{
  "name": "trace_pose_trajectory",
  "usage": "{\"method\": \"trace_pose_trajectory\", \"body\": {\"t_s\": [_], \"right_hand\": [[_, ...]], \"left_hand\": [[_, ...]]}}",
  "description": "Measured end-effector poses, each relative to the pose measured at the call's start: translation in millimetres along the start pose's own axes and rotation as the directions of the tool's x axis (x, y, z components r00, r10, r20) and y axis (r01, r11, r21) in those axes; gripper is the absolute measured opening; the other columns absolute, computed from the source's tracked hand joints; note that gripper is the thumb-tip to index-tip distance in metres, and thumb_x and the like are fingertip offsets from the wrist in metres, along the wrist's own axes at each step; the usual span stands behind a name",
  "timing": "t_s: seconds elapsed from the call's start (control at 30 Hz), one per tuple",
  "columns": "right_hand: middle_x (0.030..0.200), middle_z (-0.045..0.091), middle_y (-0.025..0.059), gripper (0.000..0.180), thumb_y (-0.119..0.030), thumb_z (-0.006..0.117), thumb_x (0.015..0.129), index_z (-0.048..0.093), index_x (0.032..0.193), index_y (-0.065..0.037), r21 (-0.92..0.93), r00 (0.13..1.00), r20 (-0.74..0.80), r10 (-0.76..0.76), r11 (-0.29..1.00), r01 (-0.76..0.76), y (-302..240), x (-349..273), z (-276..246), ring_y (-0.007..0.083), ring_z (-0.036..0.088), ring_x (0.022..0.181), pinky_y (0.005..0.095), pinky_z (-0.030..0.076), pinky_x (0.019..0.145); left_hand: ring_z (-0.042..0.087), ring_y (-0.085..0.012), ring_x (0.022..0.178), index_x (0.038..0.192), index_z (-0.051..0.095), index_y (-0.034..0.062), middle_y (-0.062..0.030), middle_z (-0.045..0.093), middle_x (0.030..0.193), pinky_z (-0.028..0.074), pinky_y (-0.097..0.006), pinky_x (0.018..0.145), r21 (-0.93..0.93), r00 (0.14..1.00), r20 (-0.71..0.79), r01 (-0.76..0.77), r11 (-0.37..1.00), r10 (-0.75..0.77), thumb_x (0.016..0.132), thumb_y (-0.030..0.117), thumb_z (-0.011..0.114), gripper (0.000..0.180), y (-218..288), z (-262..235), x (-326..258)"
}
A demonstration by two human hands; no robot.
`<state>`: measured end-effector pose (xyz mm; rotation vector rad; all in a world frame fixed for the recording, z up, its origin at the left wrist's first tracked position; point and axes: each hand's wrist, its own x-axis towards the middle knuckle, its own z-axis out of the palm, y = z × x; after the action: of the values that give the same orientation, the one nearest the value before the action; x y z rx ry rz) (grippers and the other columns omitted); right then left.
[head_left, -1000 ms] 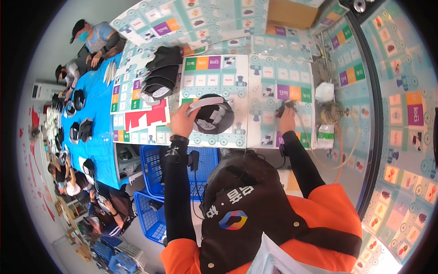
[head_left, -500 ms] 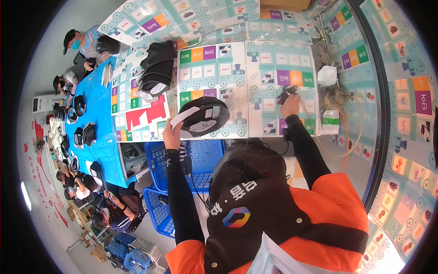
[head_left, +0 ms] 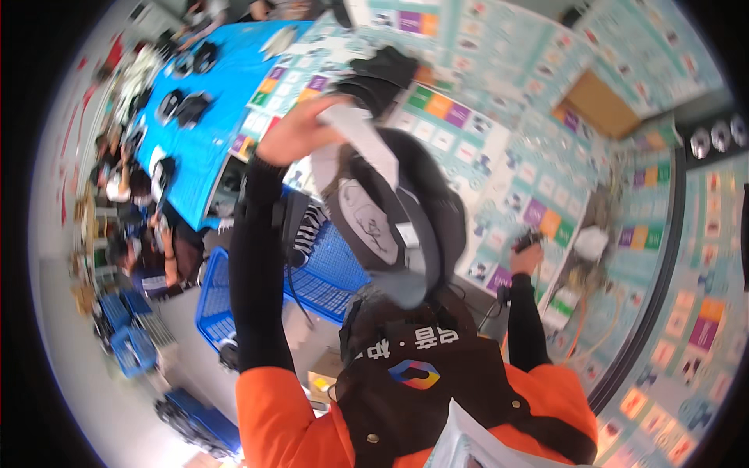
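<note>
My left hand (head_left: 300,131) is raised and closed on the edge of a dark cap (head_left: 441,203). The cap's inside faces me, showing a pale printed lining and small white labels. A white strip (head_left: 367,144) stands out from the cap's rim beside my fingers. Motion blurs part of the cap. Lower on the right, my right hand (head_left: 527,257) is closed round a small dark tool (head_left: 528,240) at the table; its exact kind does not show. A stack of dark caps (head_left: 382,78) lies on the table beyond the held cap.
The patterned worktable (head_left: 499,140) spreads ahead of me. Blue plastic baskets (head_left: 331,257) stand below its near edge. A long blue-covered table (head_left: 226,86) with caps and several people lies at the left. A thin hose (head_left: 581,331) and white bags (head_left: 591,243) are at right.
My left hand has lifted the cap off the tabletop toward me and tilted it. My right hand still holds the small dark tool. The whole view has turned.
</note>
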<state>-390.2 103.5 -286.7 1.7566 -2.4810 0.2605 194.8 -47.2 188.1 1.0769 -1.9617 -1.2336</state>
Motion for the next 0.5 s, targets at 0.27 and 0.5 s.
{"method": "trace_pose_trajectory", "body": {"t_s": [0.27,0.5], "right_hand": [[0.118,0.052,0.0255,0.054,-0.022,0.075,0.077,0.045,0.114,0.003,0.024,0.985,0.143,0.095,0.995,-0.1,-4,9,-4,0.0446,0.053,0.113,0.0539,0.041,0.103],[0.118,0.052,0.0256,0.055,-0.02,0.074,0.076,0.044,0.114,0.004,0.006,0.982,0.183,0.057,0.998,-0.059,-14,22,-9,0.0443,0.053,0.112,0.0522,0.041,0.103]], "left_hand": [[0.065,-0.0113,0.103,0.125,0.061,-0.0027,-0.0042,0.071,0.109,0.054,-0.03,0.09,-0.205,0.855,0.425,-0.23,0.951,0.298,0.091,0.015,0.079,0.043,121,12,45],[0.065,-0.0096,0.102,0.128,0.063,-0.0002,-0.0031,0.071,0.113,0.053,-0.028,0.091,-0.246,0.848,0.445,-0.193,0.95,0.287,0.091,0.016,0.079,0.043,127,9,42]]}}
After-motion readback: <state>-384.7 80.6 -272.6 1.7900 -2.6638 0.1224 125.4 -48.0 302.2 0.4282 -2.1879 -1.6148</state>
